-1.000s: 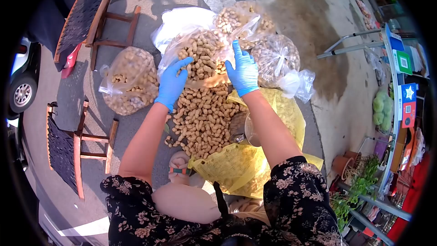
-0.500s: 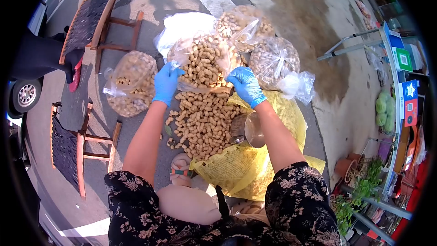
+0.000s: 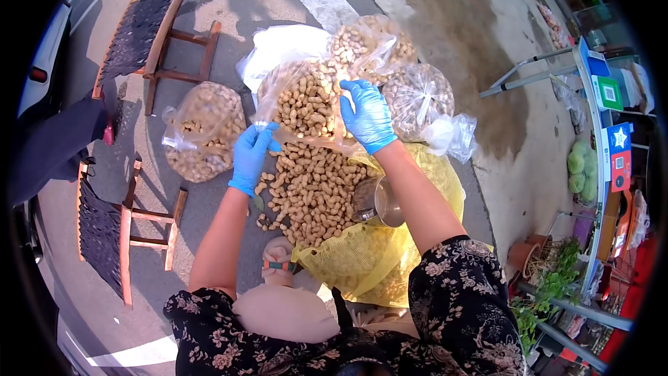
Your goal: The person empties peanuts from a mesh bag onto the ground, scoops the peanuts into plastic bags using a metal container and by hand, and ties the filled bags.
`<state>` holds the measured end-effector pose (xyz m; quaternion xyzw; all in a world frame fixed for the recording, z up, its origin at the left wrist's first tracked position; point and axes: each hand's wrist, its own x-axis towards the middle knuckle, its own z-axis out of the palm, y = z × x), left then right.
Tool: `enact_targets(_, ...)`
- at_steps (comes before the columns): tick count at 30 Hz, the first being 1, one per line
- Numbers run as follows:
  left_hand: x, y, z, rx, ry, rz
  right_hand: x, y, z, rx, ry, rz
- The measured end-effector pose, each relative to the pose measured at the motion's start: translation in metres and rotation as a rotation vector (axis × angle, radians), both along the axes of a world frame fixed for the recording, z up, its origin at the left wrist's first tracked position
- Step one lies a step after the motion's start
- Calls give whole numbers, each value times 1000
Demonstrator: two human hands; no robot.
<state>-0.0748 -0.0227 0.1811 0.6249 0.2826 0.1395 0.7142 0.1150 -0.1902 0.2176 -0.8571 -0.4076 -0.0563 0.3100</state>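
Observation:
An open clear plastic bag (image 3: 306, 103) full of peanuts lies on its side, its mouth toward me. My left hand (image 3: 252, 156), in a blue glove, pinches the bag's edge at its lower left. Over the bag's right side is my right hand (image 3: 368, 114), also gloved, its thumb and fingers curved and apart. Just below the bag, loose peanuts (image 3: 313, 198) lie in a heap. A clear round container (image 3: 387, 202) rests at the heap's right, on a yellow mesh sack (image 3: 369, 261).
Filled peanut bags stand at the left (image 3: 204, 132), behind (image 3: 376, 45) and at the right (image 3: 419, 97). Two wooden chairs (image 3: 149, 28) (image 3: 104, 233) are at the left, with a person's dark-clothed leg (image 3: 59, 143) between them. A metal-framed stall (image 3: 591, 146) with plants stands at the right.
My left hand has moved down along the bag's edge. My right hand first closed near the bag's lower right, then rose and opened. The person at the left has shifted downward in view.

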Motion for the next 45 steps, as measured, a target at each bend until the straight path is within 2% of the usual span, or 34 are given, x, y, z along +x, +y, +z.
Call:
enact_targets(3, 3, 2, 4, -22, 11, -24, 4, 60, -21, -192, 48, 67)
enact_targets(7, 4, 9, 7, -102, -17, -36, 19, 98, -89, -223, -193, -32)
enact_targets(8, 5, 11, 9, -122, -10, -36, 20, 99, -99, -302, -26, -5)
enact_targets(11, 7, 20, 10, -180, -43, -28, 0, 97, -63, -597, 212, 23)
enact_targets(13, 10, 20, 14, -239, -71, -4, -27, 90, -84, -491, 189, -31)
enact_targets(14, 12, 20, 16, -265, -86, 8, -40, 79, -92, -472, 228, 26)
enact_targets(18, 14, 18, 16, -267, -106, 14, -54, 64, -67, -316, 223, 147)
enact_targets(21, 12, 20, 17, -248, -109, 22, -19, 68, -83, -159, -37, -63)
enact_targets(24, 11, 19, 16, -248, -100, 40, 16, 66, -85, -533, 226, -150)
enact_targets(27, 12, 16, 19, -255, -82, 55, 15, 52, -86, -599, 320, -10)
enact_targets(28, 12, 15, 21, -251, -83, 58, 3, 50, -86, -526, 344, -16)
enact_targets(31, 13, 14, 22, -211, -66, 67, -22, 29, -59, -383, 201, 95)
enact_targets(32, 13, 14, 23, -193, -57, 71, -30, 18, -39, -422, -65, 14)
enact_targets(34, 13, 12, 35, -195, -10, 83, -37, 0, -55, -564, -235, -192)
enact_targets(36, 14, 16, 28, -159, -53, 80, -36, -19, -77, -757, -211, -322)
enact_targets(37, 19, 18, 25, -145, -66, 85, -28, -23, -73, -879, -109, -340)
enact_targets(39, 22, 27, 22, -115, -90, 125, -9, -36, -48, -611, 357, -350)
enact_targets(41, 28, 27, 30, -87, -153, 205, 1, -42, -31, -86, 461, -249)
enact_targets(43, 36, 31, 26, 7, -175, 230, 16, -35, -8, 433, 1001, -239)
enact_targets(45, 47, 29, 40, -55, -300, 264, 28, -31, 14, 890, 1314, -110)
